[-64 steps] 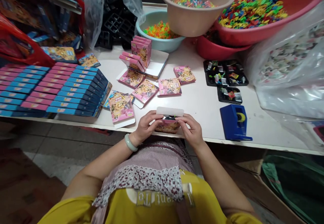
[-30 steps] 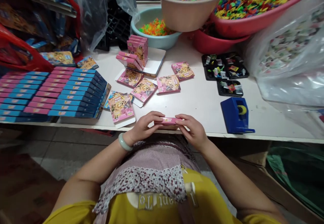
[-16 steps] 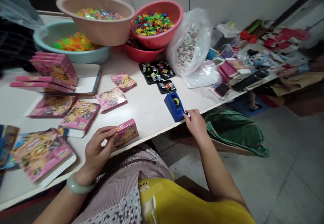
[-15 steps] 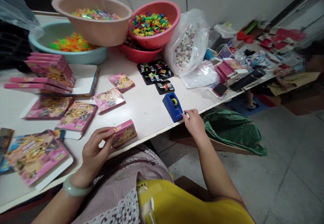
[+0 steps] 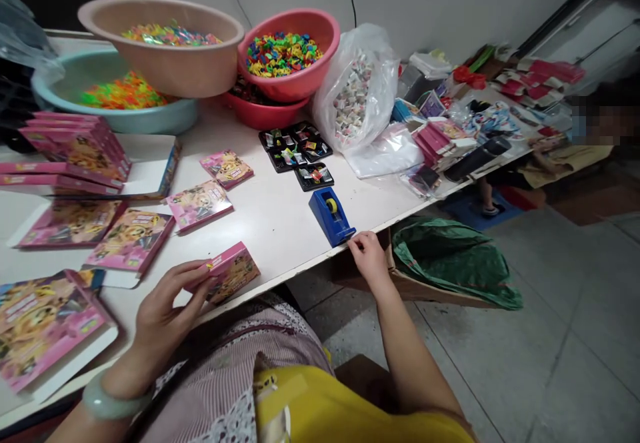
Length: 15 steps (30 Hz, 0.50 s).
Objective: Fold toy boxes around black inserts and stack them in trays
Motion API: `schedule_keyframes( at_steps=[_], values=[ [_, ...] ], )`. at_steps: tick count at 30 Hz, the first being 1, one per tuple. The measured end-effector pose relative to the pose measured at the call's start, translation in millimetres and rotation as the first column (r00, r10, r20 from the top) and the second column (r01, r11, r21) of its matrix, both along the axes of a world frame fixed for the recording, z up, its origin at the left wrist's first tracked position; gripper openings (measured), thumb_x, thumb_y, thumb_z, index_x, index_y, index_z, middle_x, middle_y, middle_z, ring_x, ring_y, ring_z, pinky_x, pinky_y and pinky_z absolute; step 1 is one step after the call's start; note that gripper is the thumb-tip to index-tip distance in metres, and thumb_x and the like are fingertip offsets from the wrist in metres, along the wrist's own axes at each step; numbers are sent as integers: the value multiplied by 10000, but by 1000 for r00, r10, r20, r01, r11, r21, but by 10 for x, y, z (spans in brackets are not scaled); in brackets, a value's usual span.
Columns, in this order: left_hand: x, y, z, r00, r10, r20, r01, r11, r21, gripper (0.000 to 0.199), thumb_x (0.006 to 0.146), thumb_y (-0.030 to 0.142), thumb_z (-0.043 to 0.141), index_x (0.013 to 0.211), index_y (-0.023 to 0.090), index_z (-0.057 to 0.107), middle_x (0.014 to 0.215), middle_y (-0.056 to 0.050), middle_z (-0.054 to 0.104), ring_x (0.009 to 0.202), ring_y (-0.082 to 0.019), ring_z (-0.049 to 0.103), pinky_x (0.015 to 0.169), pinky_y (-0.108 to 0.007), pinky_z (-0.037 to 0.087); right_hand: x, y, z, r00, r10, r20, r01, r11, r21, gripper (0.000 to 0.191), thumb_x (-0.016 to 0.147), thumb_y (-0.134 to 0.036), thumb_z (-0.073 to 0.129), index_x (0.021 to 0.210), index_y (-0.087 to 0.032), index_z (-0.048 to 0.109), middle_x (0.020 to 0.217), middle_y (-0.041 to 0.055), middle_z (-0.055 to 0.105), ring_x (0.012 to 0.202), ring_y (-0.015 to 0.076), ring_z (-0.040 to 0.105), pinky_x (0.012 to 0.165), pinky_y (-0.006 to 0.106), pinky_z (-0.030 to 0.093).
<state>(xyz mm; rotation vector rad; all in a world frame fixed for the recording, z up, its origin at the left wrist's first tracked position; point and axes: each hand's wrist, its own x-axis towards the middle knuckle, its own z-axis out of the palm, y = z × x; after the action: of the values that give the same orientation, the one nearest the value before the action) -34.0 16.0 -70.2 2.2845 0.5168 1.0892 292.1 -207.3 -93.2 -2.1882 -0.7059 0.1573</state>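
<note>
My left hand (image 5: 167,306) grips a small pink cartoon-printed box (image 5: 235,275) by its upper left end, thumb and fingers closed on it. The box stands on edge near the front rim of the white table. My right hand (image 5: 369,256) is at the front end of a blue tape dispenser (image 5: 327,217) holding a yellow-cored roll. Its thumb and forefinger are pinched together at the cutter end; whatever lies between them is too small to make out. More pink boxes (image 5: 199,204) lie flat to the left, and others stand stacked behind them.
Basins of colourful small pieces (image 5: 187,73) stand at the back, near black trays (image 5: 315,175) and a clear bag of small packets (image 5: 353,96). A black bottle (image 5: 477,158) lies right. Below the edge sits a green-lined carton (image 5: 450,263). Another person (image 5: 590,129) sits far right.
The view has shifted, so the table's contents appear further left. My right fingertips have moved slightly down and closer to the dispenser's front end. My left hand keeps hold of the box.
</note>
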Motion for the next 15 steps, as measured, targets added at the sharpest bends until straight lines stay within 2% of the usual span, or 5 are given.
schedule_keyframes(
  at_steps=[2, 4, 7, 11, 15],
  values=[
    [28, -14, 30, 1000, -11, -2, 11, 1000, 2, 206, 858, 160, 663, 1055, 206, 624, 996, -31, 670, 871, -141, 668, 658, -212, 559, -137, 14, 46, 996, 54, -73, -56, 998, -23, 340, 800, -518, 587, 649, -215, 612, 763, 63, 642, 737, 207, 626, 742, 374, 544],
    [72, -48, 79, 1000, -25, 3, 25, 1000, 9, 160, 858, 153, 655, 1007, 196, 615, 935, -26, 651, 806, -124, 650, 615, -195, 533, -394, 114, 122, 944, 185, -274, -169, 982, 80, 322, 806, -512, 607, 713, -208, 657, 683, 37, 662, 619, 177, 614, 644, 334, 539],
    [143, -90, 145, 999, -47, -26, 48, 998, 51, 138, 871, 152, 624, 999, 195, 597, 857, -18, 620, 720, -111, 610, 600, -199, 500, -899, 425, 297, 720, 441, -536, -294, 893, 341, 277, 772, -473, 695, 840, -207, 732, 709, 31, 716, 578, 150, 619, 616, 309, 540],
    [172, -83, 207, 975, -53, -216, 90, 982, 165, 412, 924, 178, 524, 1331, 233, 493, 892, -34, 594, 708, -126, 577, 616, -223, 481, -1387, 946, 497, 509, 612, -605, -324, 788, 524, 315, 743, -418, 729, 988, -223, 761, 734, 3, 727, 582, 125, 614, 645, 308, 553],
    [150, -35, 243, 918, -65, -390, 172, 954, 245, 477, 966, 237, 450, 1439, 288, 415, 924, -40, 559, 696, -130, 568, 596, -219, 467, -1453, 1284, 465, 510, 621, -595, -373, 783, 498, 486, 752, -391, 698, 1199, -201, 666, 673, -46, 673, 519, 102, 573, 610, 283, 541]
  ],
)
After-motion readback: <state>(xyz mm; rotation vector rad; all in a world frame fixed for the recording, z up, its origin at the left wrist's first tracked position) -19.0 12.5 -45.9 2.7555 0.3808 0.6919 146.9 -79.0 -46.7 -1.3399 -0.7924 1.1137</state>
